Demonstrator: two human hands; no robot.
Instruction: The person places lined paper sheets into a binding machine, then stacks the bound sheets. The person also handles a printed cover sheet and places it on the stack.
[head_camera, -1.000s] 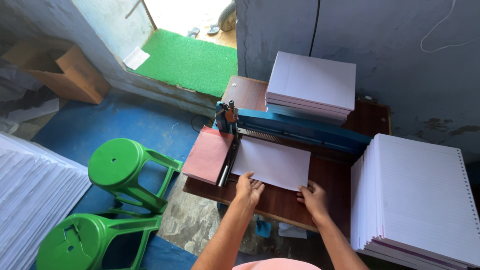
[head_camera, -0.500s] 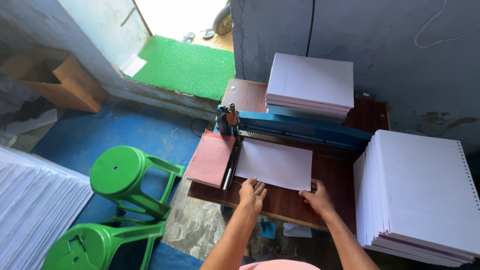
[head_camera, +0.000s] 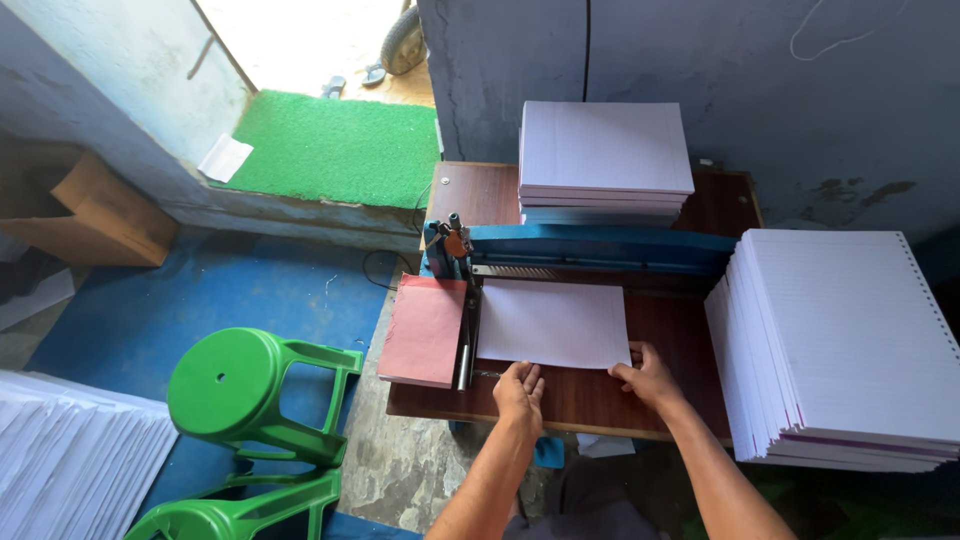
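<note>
A thin stack of white lined sheets (head_camera: 552, 322) lies flat on a brown wooden table (head_camera: 590, 400), its far edge under the blue bar of a paper machine (head_camera: 600, 247). My left hand (head_camera: 519, 392) rests with fingers spread at the sheets' near left edge. My right hand (head_camera: 648, 375) touches the near right corner, fingers apart. Neither hand grips anything. A pink stack of paper (head_camera: 425, 330) lies left of the machine's black rail.
A tall stack of lined paper (head_camera: 603, 150) sits behind the machine. A larger fanned stack with punched edges (head_camera: 845, 340) stands at the right. Two green plastic stools (head_camera: 245, 390) are on the floor at left, beside more paper (head_camera: 70, 460) and a cardboard box (head_camera: 85, 215).
Both hands have slid slightly forward against the sheets' near edge, and the view has shifted a little. The sheets stay under the blue bar.
</note>
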